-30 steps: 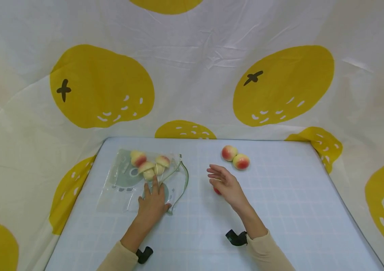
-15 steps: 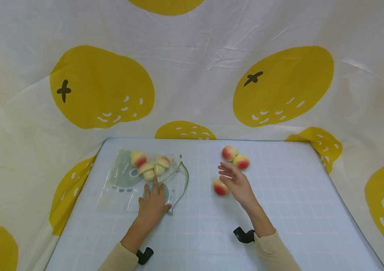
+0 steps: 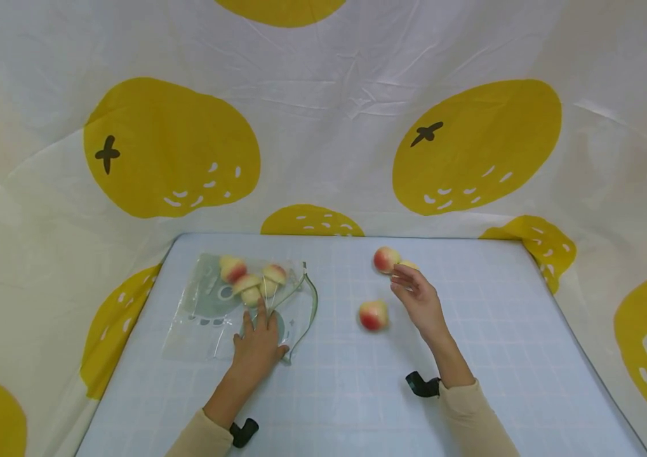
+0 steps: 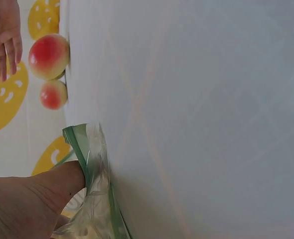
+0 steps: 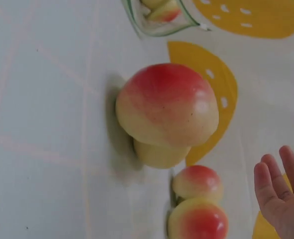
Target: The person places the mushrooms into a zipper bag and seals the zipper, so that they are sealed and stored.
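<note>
My left hand (image 3: 258, 348) lies spread on a clear zip bag (image 3: 209, 301) with a green print, at the left of the table. In the left wrist view its thumb (image 4: 67, 181) is at the bag's green zip edge. Inside the bag lie three mushrooms (image 3: 233, 268), cream with red caps. My right hand (image 3: 421, 304) hovers with loosely bent fingers and nothing in them, partly covering one of two far mushrooms (image 3: 386, 259). Left of this hand, a nearer mushroom (image 3: 373, 316) rests on the table; it looms large in the right wrist view.
The table (image 3: 329, 406) wears a pale blue checked cover. Behind it hangs a white cloth (image 3: 323, 139) with big yellow fruit shapes. The bag's mouth (image 3: 313, 304) gapes toward the right.
My right hand has moved right, off the nearer mushroom, which it partly hid before, and now overlaps one of the far pair. The left hand and the bag have stayed put.
</note>
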`<state>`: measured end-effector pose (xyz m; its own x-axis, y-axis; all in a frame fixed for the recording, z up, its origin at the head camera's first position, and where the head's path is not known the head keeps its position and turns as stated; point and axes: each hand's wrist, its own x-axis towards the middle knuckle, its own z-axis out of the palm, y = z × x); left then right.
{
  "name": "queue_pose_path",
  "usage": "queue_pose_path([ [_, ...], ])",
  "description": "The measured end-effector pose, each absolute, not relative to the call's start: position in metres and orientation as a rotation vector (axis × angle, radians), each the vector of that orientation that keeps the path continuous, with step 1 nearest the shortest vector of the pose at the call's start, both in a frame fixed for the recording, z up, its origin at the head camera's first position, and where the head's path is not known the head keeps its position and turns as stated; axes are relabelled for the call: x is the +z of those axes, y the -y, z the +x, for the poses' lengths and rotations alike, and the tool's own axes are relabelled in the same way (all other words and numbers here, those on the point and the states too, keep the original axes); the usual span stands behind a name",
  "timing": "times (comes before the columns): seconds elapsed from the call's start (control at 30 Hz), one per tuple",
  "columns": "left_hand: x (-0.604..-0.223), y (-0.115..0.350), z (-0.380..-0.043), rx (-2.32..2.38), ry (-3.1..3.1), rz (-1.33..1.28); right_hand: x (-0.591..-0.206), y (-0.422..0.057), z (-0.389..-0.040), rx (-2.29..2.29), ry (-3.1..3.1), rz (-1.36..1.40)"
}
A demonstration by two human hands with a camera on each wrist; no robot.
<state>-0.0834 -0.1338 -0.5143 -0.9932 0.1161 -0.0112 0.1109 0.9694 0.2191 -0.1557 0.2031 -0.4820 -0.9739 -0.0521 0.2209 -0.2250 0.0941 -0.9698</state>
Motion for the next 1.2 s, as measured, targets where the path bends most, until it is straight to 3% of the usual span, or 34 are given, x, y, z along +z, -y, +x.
queue_pose_path([
  [0.8, -0.512, 0.134, -0.083, 0.353, -3.064, 0.169, -0.477, -0.242, -0.193, 1.926, 2.183, -0.010],
  [1.03, -0.513, 0.135, -0.084, 0.351, -3.071, 0.177, -0.517, -0.262, -0.218, 1.946, 2.411, -0.132],
  [1.2, -0.513, 0.136, -0.084, 0.358, -3.072, 0.180, -0.525, -0.268, -0.223, 1.989, 2.546, -0.111],
])
